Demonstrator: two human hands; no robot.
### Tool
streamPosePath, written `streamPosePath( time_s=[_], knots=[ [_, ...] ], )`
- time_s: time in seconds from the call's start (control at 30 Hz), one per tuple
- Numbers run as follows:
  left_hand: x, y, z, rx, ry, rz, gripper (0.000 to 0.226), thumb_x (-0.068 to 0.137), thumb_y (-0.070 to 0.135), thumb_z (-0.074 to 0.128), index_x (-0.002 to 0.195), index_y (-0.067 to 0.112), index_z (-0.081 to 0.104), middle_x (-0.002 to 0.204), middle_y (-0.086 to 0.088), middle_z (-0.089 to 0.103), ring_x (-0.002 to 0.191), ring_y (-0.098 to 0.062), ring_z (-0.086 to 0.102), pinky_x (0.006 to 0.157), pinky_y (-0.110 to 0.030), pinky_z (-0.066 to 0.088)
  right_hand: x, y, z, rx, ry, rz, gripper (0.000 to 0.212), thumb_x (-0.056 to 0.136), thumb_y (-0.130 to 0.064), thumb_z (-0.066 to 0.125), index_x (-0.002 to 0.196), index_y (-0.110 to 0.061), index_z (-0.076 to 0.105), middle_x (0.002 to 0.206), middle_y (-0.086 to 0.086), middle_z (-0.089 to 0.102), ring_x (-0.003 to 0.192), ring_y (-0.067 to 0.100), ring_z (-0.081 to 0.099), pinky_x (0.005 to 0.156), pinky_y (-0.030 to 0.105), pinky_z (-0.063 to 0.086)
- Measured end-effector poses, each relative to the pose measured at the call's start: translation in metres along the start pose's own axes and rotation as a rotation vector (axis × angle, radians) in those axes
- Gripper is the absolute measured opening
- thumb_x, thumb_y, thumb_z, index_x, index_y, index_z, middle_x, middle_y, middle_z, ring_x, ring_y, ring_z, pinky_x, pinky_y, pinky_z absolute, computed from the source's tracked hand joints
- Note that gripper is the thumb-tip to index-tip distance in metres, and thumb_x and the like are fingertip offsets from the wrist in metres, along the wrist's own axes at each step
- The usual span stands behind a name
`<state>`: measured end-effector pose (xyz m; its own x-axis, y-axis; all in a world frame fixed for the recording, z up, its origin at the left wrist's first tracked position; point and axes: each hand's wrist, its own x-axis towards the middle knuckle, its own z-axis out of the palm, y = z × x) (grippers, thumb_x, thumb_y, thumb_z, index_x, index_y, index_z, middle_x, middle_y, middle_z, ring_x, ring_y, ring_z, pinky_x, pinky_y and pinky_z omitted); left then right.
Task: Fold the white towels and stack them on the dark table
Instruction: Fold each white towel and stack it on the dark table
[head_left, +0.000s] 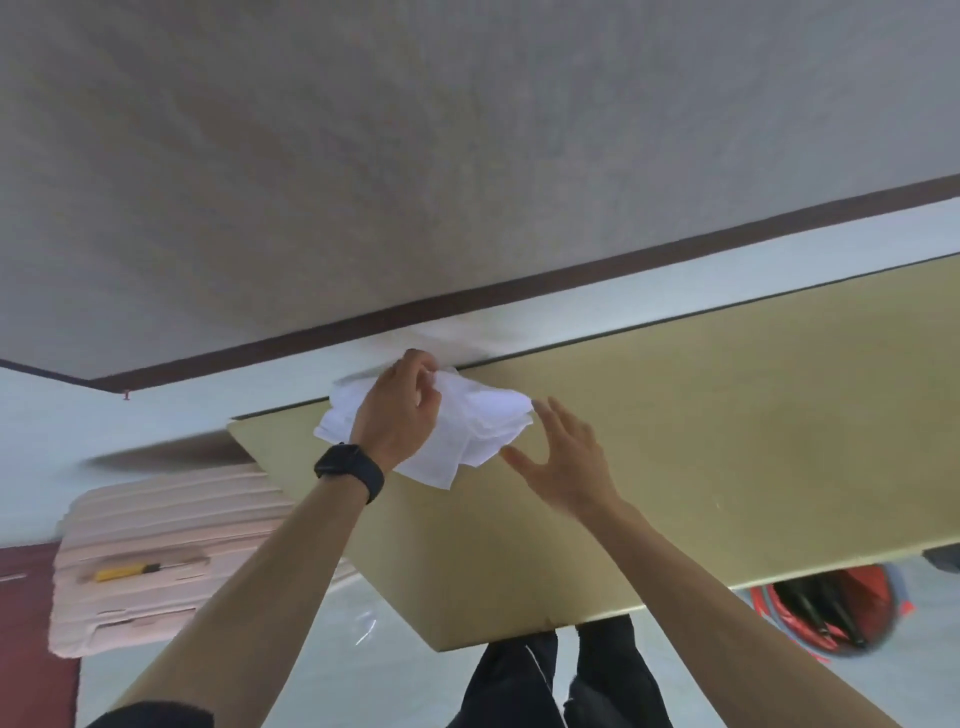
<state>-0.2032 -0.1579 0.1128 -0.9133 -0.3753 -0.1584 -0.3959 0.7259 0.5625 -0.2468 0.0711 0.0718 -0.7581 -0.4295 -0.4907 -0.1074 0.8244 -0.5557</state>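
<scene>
A loose pile of white towels (483, 421) lies at the far edge of an olive-tan table (727, 441). My left hand (400, 415), with a black watch on its wrist, rests on top of the pile and pinches the cloth at its far side. My right hand (566, 457) hovers just right of the pile with fingers spread, holding nothing. It is close to the towels' right edge; I cannot tell if it touches them. The pile looks crumpled, with several layers showing at its near corner.
A pink ribbed case (166, 551) with a yellow-handled tool (124, 571) on it stands on the floor to the left. A red bag (831, 608) sits under the table's right side. A wall with a dark baseboard (519, 286) runs behind the table. My legs show below.
</scene>
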Motion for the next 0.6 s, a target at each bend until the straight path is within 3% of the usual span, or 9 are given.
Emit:
streamPosePath(
  time_s=[0.07,0.17,0.3,0.43,0.5,0.6],
  knots=[
    [-0.003,0.016,-0.028,-0.047,-0.03,0.042,0.013,0.098,0.017,0.052,0.109,0.023,0.056,0.097,0.008,0.065,0.088,-0.013,0.061,0.074,-0.026,0.048,-0.001,-0.043,-0.024,0.104,0.12,-0.164,0.08,0.089,-0.062,0.06,0.156,-0.037,0.024,0.164,-0.012,0.021,0.147,0.015,0.021,0.119,0.039,0.025],
    [-0.011,0.038,-0.065,-0.059,-0.061,0.092,0.015,0.1,0.018,0.051,0.106,0.03,0.058,0.091,0.012,0.066,0.082,-0.005,0.062,0.071,-0.018,0.047,0.0,-0.09,-0.056,0.049,0.133,-0.313,0.066,0.092,-0.055,0.061,0.151,-0.04,0.036,0.159,-0.012,0.034,0.144,0.014,0.027,0.116,0.036,0.028],
    [-0.021,0.057,-0.097,-0.086,-0.061,0.112,0.03,0.098,0.012,0.047,0.095,0.036,0.064,0.097,0.016,0.067,0.089,-0.003,0.061,0.078,-0.02,0.049,0.0,-0.114,-0.081,-0.064,0.115,-0.33,0.03,0.099,-0.044,0.055,0.119,-0.026,0.069,0.12,-0.006,0.07,0.114,0.018,0.06,0.093,0.035,0.049],
    [-0.033,0.067,-0.118,-0.097,-0.039,0.052,0.025,0.095,0.014,0.05,0.088,0.029,0.069,0.095,0.014,0.065,0.089,-0.007,0.06,0.079,-0.024,0.05,-0.01,-0.13,-0.096,-0.058,0.147,-0.364,0.023,0.1,-0.042,0.052,0.104,-0.027,0.069,0.09,-0.011,0.07,0.082,0.013,0.062,0.075,0.032,0.047],
    [-0.037,0.066,-0.125,-0.101,0.002,0.035,0.013,0.095,0.027,0.056,0.09,0.026,0.068,0.092,0.012,0.065,0.086,-0.01,0.062,0.08,-0.03,0.054,-0.014,-0.142,-0.103,-0.091,0.196,-0.406,0.021,0.1,-0.04,0.053,0.103,-0.027,0.069,0.086,-0.011,0.068,0.079,0.014,0.06,0.073,0.031,0.047],
    [-0.04,0.06,-0.137,-0.079,0.073,0.025,0.015,0.093,0.039,0.062,0.09,0.025,0.057,0.085,0.013,0.061,0.078,-0.011,0.059,0.074,-0.03,0.052,-0.019,-0.157,-0.111,-0.149,0.219,-0.479,0.021,0.1,-0.039,0.053,0.105,-0.025,0.067,0.093,-0.008,0.071,0.085,0.015,0.063,0.076,0.034,0.052]
  ],
)
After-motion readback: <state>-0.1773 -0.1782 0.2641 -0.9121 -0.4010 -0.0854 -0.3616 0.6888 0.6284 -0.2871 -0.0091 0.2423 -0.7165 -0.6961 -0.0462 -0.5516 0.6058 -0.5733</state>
